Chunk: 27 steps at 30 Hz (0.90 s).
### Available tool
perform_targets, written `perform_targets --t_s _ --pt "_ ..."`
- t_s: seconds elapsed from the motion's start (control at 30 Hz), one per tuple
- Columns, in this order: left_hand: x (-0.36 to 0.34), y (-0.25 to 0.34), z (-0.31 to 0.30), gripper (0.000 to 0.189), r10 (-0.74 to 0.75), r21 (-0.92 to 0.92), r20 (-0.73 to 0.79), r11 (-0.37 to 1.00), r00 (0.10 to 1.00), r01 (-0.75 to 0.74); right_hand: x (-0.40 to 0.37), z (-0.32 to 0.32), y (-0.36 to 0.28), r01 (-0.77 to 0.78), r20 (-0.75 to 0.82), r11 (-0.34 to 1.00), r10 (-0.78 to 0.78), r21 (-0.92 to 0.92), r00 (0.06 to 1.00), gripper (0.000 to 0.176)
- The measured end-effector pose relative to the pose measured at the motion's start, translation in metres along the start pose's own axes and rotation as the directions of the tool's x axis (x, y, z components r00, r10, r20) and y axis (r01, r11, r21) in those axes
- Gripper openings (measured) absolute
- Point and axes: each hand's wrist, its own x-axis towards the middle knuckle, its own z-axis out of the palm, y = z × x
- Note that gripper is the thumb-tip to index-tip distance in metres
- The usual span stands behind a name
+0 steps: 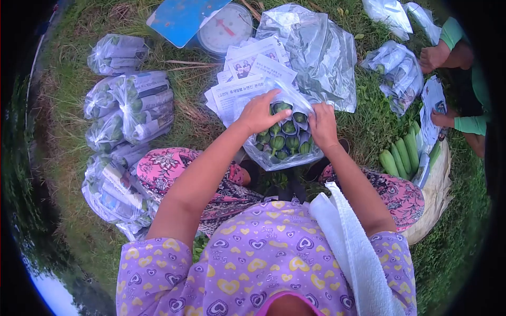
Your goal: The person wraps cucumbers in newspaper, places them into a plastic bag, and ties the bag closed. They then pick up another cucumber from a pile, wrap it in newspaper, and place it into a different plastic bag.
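Observation:
A clear plastic bag (269, 159) stands open between my knees, packed with green vegetables (277, 142) whose stem ends face up. My left hand (262, 111) lies at the bag's left rim, thumb and forefinger spread apart, the thumb reaching over the vegetables. On the right side of the mouth, the fingers of my right hand (322, 125) are curled around the plastic edge. Just beyond the bag lies a stack of newspaper sheets (237, 97). A large sheet of clear plastic bags (327, 58) is spread on the grass beside it.
Filled bags (139, 105) line the left side. A round dial scale (226, 29) with a blue plate (184, 21) stands ahead. To the right are long green gourds (403, 152), a filled bag (395, 73) and another person's hand (441, 120) on newspaper. A white towel (358, 253) hangs from my shoulder.

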Motion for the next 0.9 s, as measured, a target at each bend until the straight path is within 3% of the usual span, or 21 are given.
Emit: perform_targets --t_s 0.1,0.23,0.37,0.47,0.57,0.67,0.7,0.8,0.9 --pt "0.006 0.005 0.008 0.050 -0.107 0.120 -0.014 0.987 0.994 0.108 -0.005 0.010 -0.005 0.067 -0.094 0.997 -0.065 0.022 0.993 0.038" --pt "-0.012 0.009 0.026 0.033 0.080 0.148 -0.193 0.988 0.978 -0.052 -0.025 0.010 -0.008 0.079 0.022 0.997 -0.078 -0.010 0.997 0.051" --pt "-0.015 0.013 0.033 0.029 0.141 0.313 -0.078 0.943 0.987 -0.110 -0.025 0.019 -0.005 0.074 0.075 0.997 -0.073 -0.019 0.995 0.051" --pt "-0.008 0.010 0.036 0.031 0.162 0.357 -0.065 0.925 0.985 -0.129 -0.007 0.016 0.004 0.007 0.086 0.993 -0.017 0.115 0.996 0.048" --pt "-0.003 0.003 0.033 0.030 0.176 0.342 -0.035 0.927 0.984 -0.153 0.006 0.016 0.013 -0.006 0.110 0.996 -0.003 0.084 0.994 0.044" --pt "0.021 -0.005 0.029 0.030 0.071 0.308 0.025 0.948 0.997 -0.076 0.019 0.021 0.027 -0.026 0.144 0.993 0.009 0.117 0.990 0.041" --pt "0.033 -0.003 0.023 0.033 -0.023 0.295 0.104 0.955 0.994 -0.008 0.032 0.023 0.034 -0.033 0.143 0.991 0.014 0.132 0.990 0.039" --pt "0.056 -0.006 0.027 0.035 -0.110 0.291 0.130 0.954 0.985 0.069 0.063 0.016 0.039 -0.156 0.278 0.987 0.138 0.046 0.951 0.034" --pt "0.065 -0.007 0.032 0.038 -0.132 0.341 0.143 0.937 0.981 0.076 0.064 0.032 0.055 -0.058 0.184 0.997 0.048 0.050 0.982 0.031"
